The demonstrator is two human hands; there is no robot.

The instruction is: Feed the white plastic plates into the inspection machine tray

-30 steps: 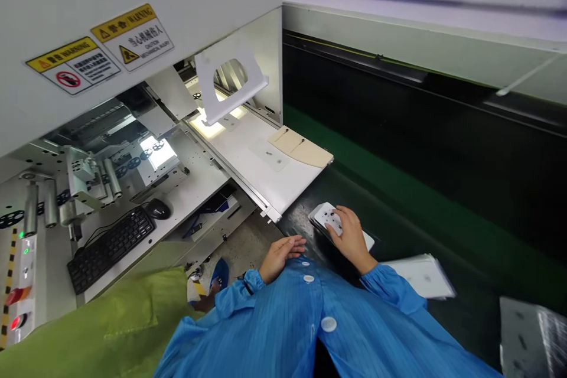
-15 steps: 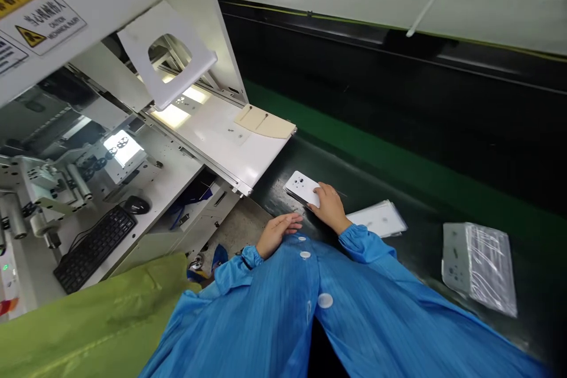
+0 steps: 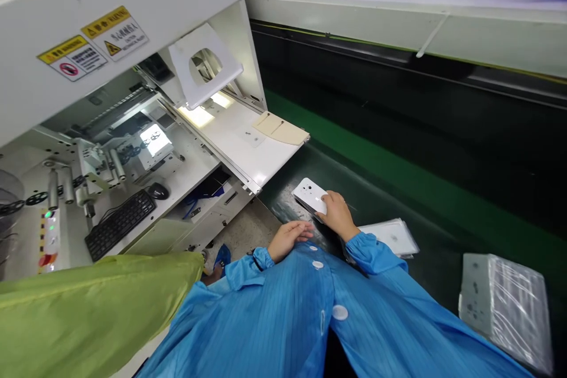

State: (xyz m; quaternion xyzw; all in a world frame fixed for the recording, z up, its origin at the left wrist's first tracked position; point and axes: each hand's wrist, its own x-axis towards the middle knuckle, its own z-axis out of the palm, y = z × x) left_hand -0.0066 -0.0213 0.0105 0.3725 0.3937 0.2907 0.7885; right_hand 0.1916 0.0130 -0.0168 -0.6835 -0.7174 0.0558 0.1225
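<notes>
Right hand: right hand (image 3: pixel 339 217) lay over the near end of the white plate stack (image 3: pixel 309 194), with the fingers (image 3: pixel 328 204) curled onto its top face and touching it. The thumb was hidden, so could not tell if the hand clamped the stack or only pressed on it.
Left hand: left hand (image 3: pixel 290 235) was flat and loose, palm down on the front of the blue coat (image 3: pixel 283 319), fingers straight, nothing in it. It sat just left of the right wrist.
Stack: white plate stack sat on the dark belt (image 3: pixel 443 266), sticking out ahead and left of the right fingers. Small dark holes showed on its top.
Ahead-left of grip: white outfeed tray (image 3: pixel 239 153) of the machine had its end near the stack but apart from it. A tan pad (image 3: pixel 282 129) lay on the tray's far corner. A white flap (image 3: pixel 195 80) with a cut-out hole hung tilted over the tray.
Right of grip: sleeved plate pile (image 3: pixel 394 235) lay flat on the belt, just beside the right sleeve. A wrapped bundle (image 3: pixel 505 307) sat farther right and nearer the body, well apart from the hand.
Beyond grip: green strip (image 3: pixel 420 180) ran along the belt past the stack.
Far left of grip: keyboard (image 3: pixel 119 223) and mouse (image 3: pixel 158 191) sat on the machine shelf, well apart from both hands. Warning labels (image 3: pixel 93 41) were on the housing above.
Near-left, below the left hand: green cloth (image 3: pixel 88 307) lay beside the coat.
</notes>
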